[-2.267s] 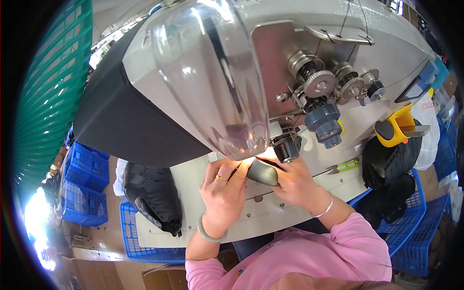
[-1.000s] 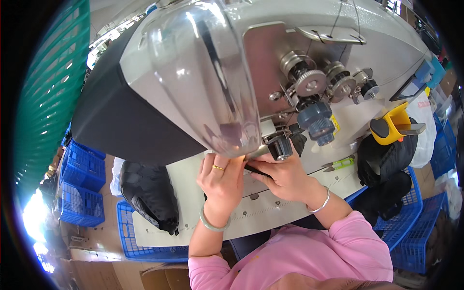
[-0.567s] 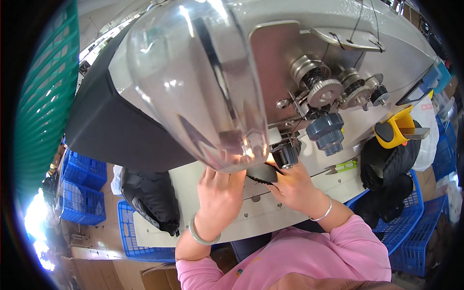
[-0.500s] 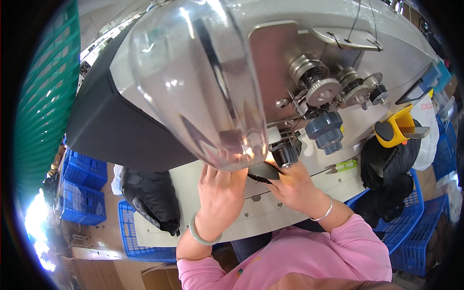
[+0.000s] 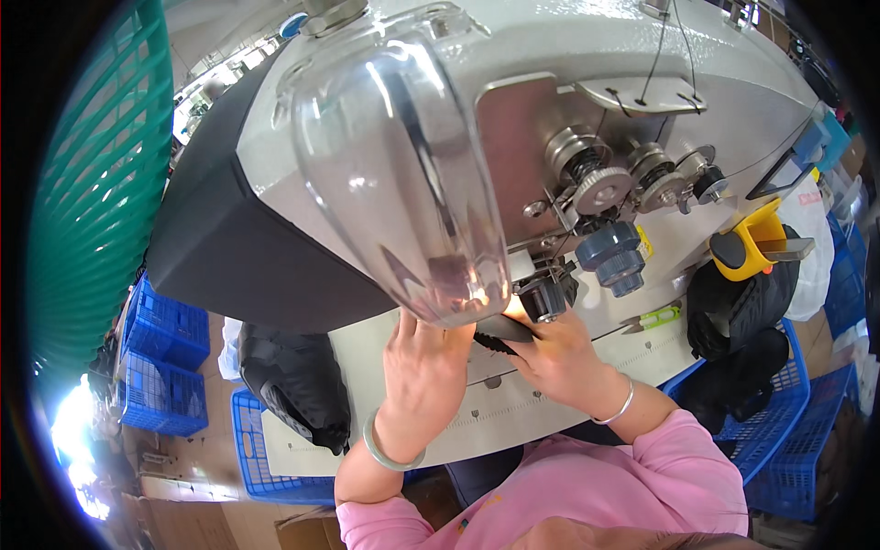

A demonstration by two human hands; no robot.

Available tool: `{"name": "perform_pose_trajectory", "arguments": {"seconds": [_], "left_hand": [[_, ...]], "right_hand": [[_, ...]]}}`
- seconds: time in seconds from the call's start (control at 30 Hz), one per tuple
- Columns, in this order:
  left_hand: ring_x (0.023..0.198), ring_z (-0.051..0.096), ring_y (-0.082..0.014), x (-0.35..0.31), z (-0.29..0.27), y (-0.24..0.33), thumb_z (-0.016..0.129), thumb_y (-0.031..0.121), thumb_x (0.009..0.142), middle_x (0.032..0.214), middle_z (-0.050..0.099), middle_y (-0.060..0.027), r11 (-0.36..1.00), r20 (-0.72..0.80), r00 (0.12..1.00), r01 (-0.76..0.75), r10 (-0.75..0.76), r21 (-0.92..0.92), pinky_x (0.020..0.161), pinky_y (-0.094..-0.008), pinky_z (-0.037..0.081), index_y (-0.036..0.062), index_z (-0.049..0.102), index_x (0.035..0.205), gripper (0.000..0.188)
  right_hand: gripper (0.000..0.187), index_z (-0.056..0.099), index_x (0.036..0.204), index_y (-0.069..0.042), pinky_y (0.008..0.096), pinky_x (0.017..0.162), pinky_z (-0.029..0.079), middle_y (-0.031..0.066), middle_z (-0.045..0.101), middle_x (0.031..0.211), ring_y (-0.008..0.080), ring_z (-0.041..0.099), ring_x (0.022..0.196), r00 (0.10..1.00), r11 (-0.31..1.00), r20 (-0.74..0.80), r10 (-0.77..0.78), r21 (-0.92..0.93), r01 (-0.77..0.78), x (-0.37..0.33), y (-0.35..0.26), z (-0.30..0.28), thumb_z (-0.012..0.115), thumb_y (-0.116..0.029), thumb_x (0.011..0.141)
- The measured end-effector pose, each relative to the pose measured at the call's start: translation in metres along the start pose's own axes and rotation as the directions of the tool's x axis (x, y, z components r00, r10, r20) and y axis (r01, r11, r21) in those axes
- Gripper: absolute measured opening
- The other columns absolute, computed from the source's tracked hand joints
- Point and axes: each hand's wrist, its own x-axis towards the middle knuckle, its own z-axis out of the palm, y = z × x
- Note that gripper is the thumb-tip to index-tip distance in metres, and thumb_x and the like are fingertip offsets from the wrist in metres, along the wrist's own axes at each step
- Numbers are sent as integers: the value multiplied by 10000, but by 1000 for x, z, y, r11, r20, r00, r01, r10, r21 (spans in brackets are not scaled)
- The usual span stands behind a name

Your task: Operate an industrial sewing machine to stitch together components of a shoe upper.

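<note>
A black fabric piece (image 5: 502,332) with a ridged edge lies between my hands, under the head of a light grey sewing machine (image 5: 266,174). My right hand (image 5: 566,365) is closed on its right side, thumb on top and the other fingers partly hidden behind the machine parts. My left hand (image 5: 426,371) is at the piece's left edge with its fingers curled forward. Those fingertips are hard to make out behind the clear plastic guard (image 5: 394,183). A small lamp glows by the needle area, and the needle itself is hidden.
Green-handled thread snips (image 5: 655,318) rest on the white table (image 5: 495,412) to the right, near a yellow holder (image 5: 759,243). Black bags (image 5: 295,380) lie at the left edge. Blue crates (image 5: 165,399) stand left, others right. A green basket (image 5: 101,183) rises at far left.
The view has shifted slightly, so the machine sits a little lower in it. My hands and the black fabric piece stay almost in place by the machine head.
</note>
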Motion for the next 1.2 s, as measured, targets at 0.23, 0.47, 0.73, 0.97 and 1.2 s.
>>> {"name": "perform_pose_trajectory", "arguments": {"seconds": [0.23,0.47,0.73,0.97,1.2], "left_hand": [[860,605,-309,-2,0,-6,661,-39,711,1049,558,-86,999,8,999,-34,34,-4,633,-385,535,46,648,1001,302],[815,638,-285,2,6,-10,652,-40,624,820,585,-105,989,-166,981,-117,101,-88,607,-360,531,33,645,863,250],[723,645,-270,-1,35,-7,717,-12,645,858,660,-84,980,-413,902,44,-124,-196,601,-338,517,26,668,837,202],[893,651,-295,-4,14,-9,687,-27,658,974,627,-83,994,-223,972,-86,70,-64,713,-384,548,36,674,950,300],[949,640,-293,-7,5,-8,685,-22,663,1016,606,-77,996,-131,988,-85,83,-13,723,-374,557,44,679,964,307]], "right_hand": [[400,678,1060,-106,353,626,382,41,631,1076,213,577,668,1000,997,12,22,-81,-21,-2,-4,2,753,-88,667],[284,676,993,-101,372,623,409,42,634,1064,210,590,679,997,995,-30,69,-72,-71,2,-1,8,757,-108,720],[324,712,1050,-84,402,774,351,-30,596,1048,231,525,898,997,977,19,68,203,-71,6,10,13,773,-183,747],[214,693,916,-77,414,771,378,3,557,1026,243,543,915,997,991,67,-31,135,22,7,13,-1,761,-128,719],[344,684,992,-66,461,849,424,57,606,1077,295,562,979,991,996,130,33,79,-43,1,9,-8,732,-30,653]]}}
